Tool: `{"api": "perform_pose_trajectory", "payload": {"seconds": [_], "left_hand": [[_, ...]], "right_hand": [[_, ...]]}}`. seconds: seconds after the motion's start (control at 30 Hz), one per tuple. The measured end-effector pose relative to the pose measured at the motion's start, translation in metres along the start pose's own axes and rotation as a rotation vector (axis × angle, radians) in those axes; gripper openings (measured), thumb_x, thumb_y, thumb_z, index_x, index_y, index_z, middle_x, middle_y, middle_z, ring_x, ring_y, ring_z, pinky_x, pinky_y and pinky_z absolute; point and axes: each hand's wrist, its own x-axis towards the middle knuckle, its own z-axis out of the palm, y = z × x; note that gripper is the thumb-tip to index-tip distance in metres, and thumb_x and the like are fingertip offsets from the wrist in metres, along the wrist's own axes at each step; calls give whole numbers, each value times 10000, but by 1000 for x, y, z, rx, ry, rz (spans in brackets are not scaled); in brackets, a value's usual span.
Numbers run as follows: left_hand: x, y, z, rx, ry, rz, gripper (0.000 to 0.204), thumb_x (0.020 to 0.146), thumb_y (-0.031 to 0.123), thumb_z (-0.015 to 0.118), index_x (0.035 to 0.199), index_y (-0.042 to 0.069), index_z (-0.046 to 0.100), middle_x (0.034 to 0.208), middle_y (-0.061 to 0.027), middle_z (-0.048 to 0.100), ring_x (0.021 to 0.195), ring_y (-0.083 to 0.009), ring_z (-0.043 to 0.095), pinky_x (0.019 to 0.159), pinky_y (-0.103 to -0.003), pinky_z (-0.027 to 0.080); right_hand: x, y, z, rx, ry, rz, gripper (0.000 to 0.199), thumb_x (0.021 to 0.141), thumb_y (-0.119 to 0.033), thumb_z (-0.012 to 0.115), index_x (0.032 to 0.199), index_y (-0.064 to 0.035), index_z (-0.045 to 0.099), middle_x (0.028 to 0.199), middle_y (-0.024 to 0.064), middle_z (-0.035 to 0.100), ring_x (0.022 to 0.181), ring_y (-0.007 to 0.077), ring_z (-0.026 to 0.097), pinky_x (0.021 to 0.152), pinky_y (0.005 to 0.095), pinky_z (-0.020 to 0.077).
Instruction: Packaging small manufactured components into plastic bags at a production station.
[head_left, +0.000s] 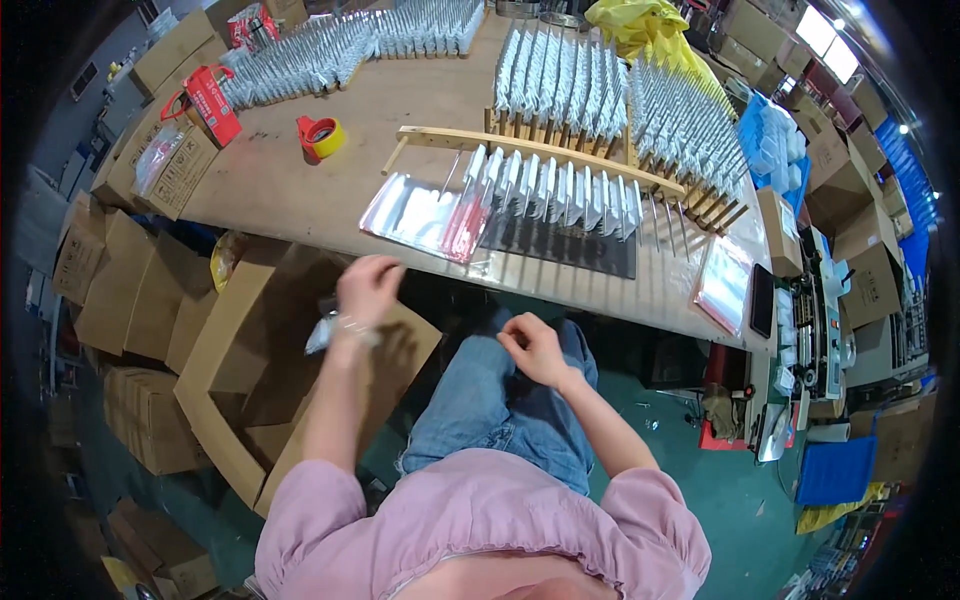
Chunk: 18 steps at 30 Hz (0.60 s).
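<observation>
Two hands | left (366, 290) pinching clear packet (322, 330) over open carton (262, 340) | right (532, 347) loosely curled, holding nothing

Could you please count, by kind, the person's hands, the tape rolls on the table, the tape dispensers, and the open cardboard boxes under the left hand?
Hands: 2, left hand and right hand
Tape roll: 1
Red tape dispenser: 1
Open cardboard box: 1
Total: 5

Small packet (322, 330) blurred under left hand (366, 290), contents of open carton (250, 340) hidden
</observation>
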Motion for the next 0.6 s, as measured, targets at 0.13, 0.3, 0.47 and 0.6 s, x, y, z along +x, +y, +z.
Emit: {"api": "perform_pose_trajectory", "payload": {"seconds": [0.13,0.3,0.47,0.6], "left_hand": [[33,22,85,173,184,306,204,764,207,660,916,75,693,887,-123,649,786,-305,601,726,-391,478],[57,9,99,132,266,90,120,753,190,651,783,86,704,778,-119,647,751,-301,599,694,-396,461],[32,11,83,-41,169,-55,133,746,197,680,793,76,709,757,-110,649,731,-286,601,676,-372,466],[-42,38,74,-210,101,54,106,751,130,689,825,56,707,760,-111,646,693,-264,616,639,-336,485]], "right_hand": [[8,-10,7,16,-47,-25,108,811,-109,649,814,-22,585,703,63,523,600,132,531,548,253,434],[-17,6,-13,27,-38,182,122,810,-127,642,809,-22,580,705,97,542,603,169,548,566,271,447],[-11,21,1,235,43,238,134,830,-138,642,876,-15,615,732,35,585,595,99,507,549,248,423],[16,-7,10,612,40,445,164,843,-155,645,926,-14,645,754,-11,600,608,53,477,527,217,386]]}}
